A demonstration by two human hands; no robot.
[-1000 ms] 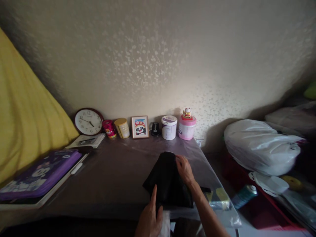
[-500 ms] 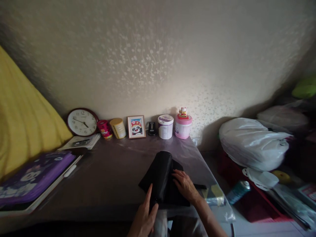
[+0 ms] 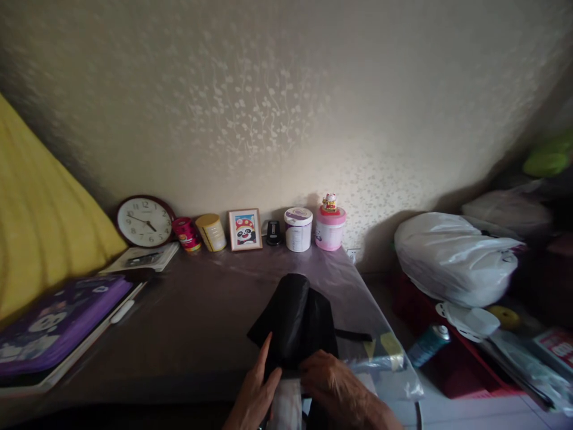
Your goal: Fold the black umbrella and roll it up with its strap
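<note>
A black fabric bundle (image 3: 289,313) lies on the table in front of me, with a rounded roll along its middle and loose flaps spreading to both sides. From its right side a narrow black strap (image 3: 356,335) stretches across the table. My left hand (image 3: 255,385) grips the bundle's near end, thumb and forefinger on either side of it. At the near right edge, my right hand (image 3: 329,379) has its fingers curled in on the fabric; the fingertips are hidden. Whatever is inside the roll cannot be seen.
Along the wall stand a clock (image 3: 145,222), tins, a panda picture (image 3: 245,230), a white tub (image 3: 298,232) and a pink tub (image 3: 330,230) with a figurine. A purple case (image 3: 67,325) lies left. Beyond the table's right edge are a spray can (image 3: 427,345) and a white bag (image 3: 452,257).
My right hand has moved from the bundle's right flap toward me, to its near edge, and its fingers have curled. The right flap lies more exposed. My left hand keeps its grip.
</note>
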